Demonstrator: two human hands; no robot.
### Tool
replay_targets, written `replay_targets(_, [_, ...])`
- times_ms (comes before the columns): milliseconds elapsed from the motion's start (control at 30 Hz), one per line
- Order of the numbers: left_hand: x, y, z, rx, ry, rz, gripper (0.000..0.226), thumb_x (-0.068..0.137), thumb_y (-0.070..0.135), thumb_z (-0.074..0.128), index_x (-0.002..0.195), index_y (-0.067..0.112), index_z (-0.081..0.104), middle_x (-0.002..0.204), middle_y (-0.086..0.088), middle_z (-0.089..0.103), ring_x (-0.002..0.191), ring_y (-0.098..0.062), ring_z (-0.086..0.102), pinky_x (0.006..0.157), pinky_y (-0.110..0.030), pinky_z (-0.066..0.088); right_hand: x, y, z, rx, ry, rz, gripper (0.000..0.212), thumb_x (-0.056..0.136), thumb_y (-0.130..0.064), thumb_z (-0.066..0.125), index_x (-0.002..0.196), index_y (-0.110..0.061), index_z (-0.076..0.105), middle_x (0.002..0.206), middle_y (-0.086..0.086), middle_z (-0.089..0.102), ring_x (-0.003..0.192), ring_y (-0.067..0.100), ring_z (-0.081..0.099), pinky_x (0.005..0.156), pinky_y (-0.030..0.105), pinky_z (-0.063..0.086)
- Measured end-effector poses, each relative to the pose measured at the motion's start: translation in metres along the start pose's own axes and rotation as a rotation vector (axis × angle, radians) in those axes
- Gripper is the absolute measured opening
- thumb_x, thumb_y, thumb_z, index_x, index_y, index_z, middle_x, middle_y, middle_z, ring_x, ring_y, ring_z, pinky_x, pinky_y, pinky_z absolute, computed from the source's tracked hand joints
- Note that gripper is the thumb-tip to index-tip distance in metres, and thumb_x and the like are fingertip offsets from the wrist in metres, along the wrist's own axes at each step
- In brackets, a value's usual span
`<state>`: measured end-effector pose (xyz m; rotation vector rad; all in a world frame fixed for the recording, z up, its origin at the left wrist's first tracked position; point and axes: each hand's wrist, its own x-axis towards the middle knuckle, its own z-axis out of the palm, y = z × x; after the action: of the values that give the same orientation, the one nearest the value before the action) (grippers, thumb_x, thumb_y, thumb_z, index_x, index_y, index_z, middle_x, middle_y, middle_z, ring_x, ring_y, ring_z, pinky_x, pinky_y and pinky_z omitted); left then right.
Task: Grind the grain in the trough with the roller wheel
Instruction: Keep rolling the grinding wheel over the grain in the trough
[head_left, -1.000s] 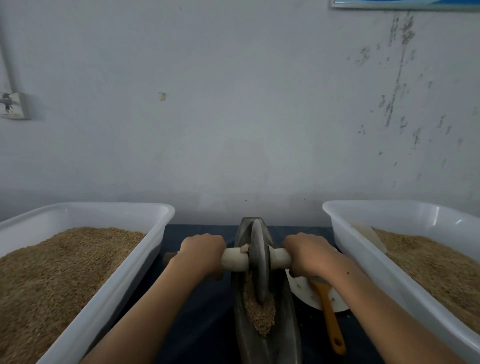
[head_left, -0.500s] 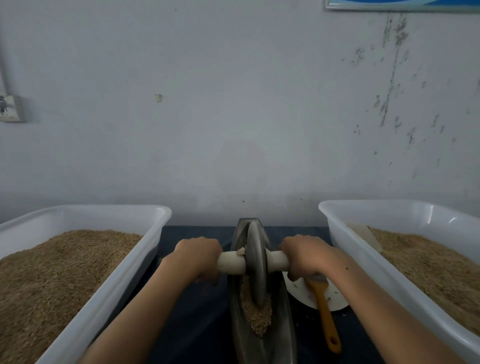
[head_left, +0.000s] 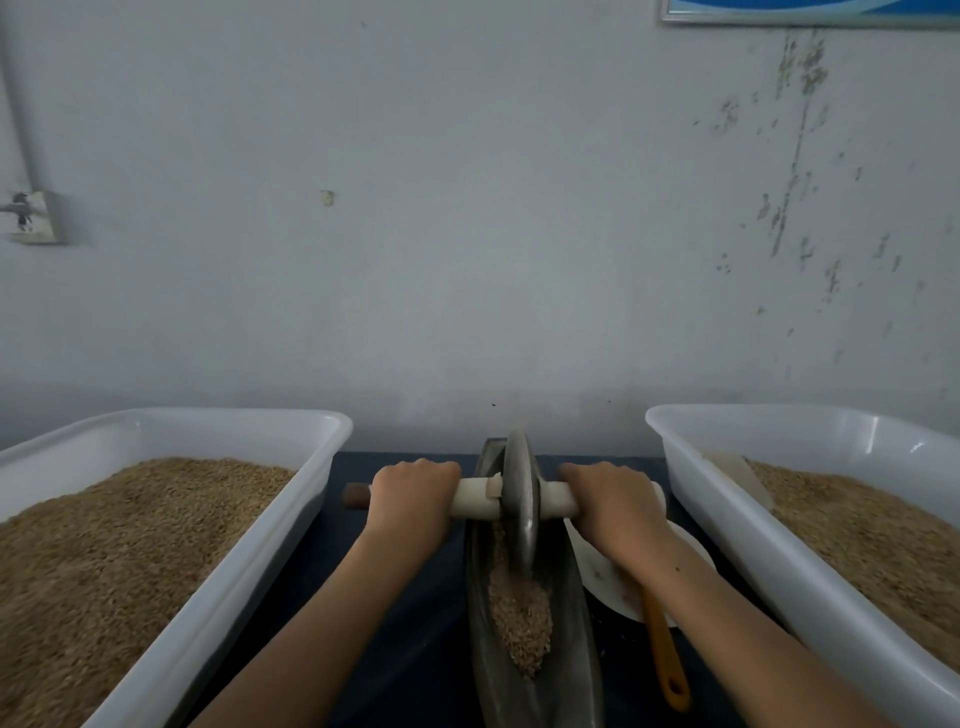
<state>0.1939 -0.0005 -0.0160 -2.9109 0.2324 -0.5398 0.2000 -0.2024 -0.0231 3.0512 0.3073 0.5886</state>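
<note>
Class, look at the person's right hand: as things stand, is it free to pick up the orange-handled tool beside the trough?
Probably not yet. The right hand grips the roller handle, and its forearm lies over the upper part of the orange-handled tool. Only after letting go would the handle's near end be within easy reach.

Bare forearms, no sleeves; left hand (head_left: 413, 499), right hand (head_left: 610, 501)

Left grip (head_left: 413, 496), right grip (head_left: 610, 499) curled, arms outstretched
</note>
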Motion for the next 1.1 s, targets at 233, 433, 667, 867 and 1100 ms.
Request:
replay_targets(233, [0.001, -0.015, -0.014, -0.153, -0.44, 0.113, 0.046, 0.079, 0.031, 0.071, 0.12, 0.018, 0.056, 0.11, -0.004, 0.063, 0.098, -0.02, 0.06, 0.075, -0.03, 0.041, 0.002, 0.002, -0.026, -0.057, -0.444, -0.092, 0.034, 0.081, -0.021, 0.068, 0.114, -0.018, 0.06, 0.101, 0.002, 0.064, 0.08, 0.017, 0.056, 0.064, 0.026, 0.039])
replay_targets(433, [0.002, -0.011, -0.009, -0.065, -0.322, 0.107, 0.041, 0.079, 0.034, 0.068, 0.115, 0.018, 0.057, 0.103, -0.002, 0.063, 0.09, -0.018, 0.059, 0.072, -0.03, 0.041, 0.001, 0.0, -0.025, -0.059, -0.385, -0.075, 0.029, 0.082, -0.021, 0.066, 0.111, -0.018, 0.061, 0.095, 0.001, 0.061, 0.077, 0.017, 0.054, 0.058, 0.024, 0.034])
replay_targets(667, [0.003, -0.011, 0.004, -0.052, 0.004, 0.1, 0.027, 0.085, 0.039, 0.056, 0.109, 0.025, 0.056, 0.102, 0.002, 0.064, 0.092, -0.018, 0.06, 0.069, -0.028, 0.036, -0.001, -0.005, -0.011, -0.027, -0.071, -0.008, 0.013, 0.09, -0.02, 0.054, 0.102, -0.025, 0.056, 0.102, 0.0, 0.065, 0.094, 0.022, 0.061, 0.071, 0.03, 0.035])
replay_targets(867, [0.006, -0.015, -0.002, -0.086, -0.251, 0.147, 0.038, 0.081, 0.036, 0.064, 0.116, 0.02, 0.057, 0.106, -0.001, 0.064, 0.093, -0.018, 0.059, 0.072, -0.028, 0.039, 0.001, 0.001, -0.023, -0.037, -0.325, -0.081, 0.028, 0.084, -0.02, 0.064, 0.111, -0.018, 0.061, 0.101, 0.002, 0.065, 0.083, 0.018, 0.058, 0.067, 0.028, 0.038])
replay_targets(1100, [0.006, -0.018, -0.004, -0.16, -0.372, 0.164, 0.043, 0.077, 0.037, 0.069, 0.115, 0.02, 0.058, 0.103, -0.001, 0.064, 0.081, -0.013, 0.051, 0.071, -0.028, 0.039, 0.003, 0.004, -0.024, -0.02, -0.45, -0.089, 0.035, 0.079, -0.023, 0.07, 0.113, -0.018, 0.061, 0.097, 0.001, 0.063, 0.079, 0.016, 0.057, 0.059, 0.024, 0.037])
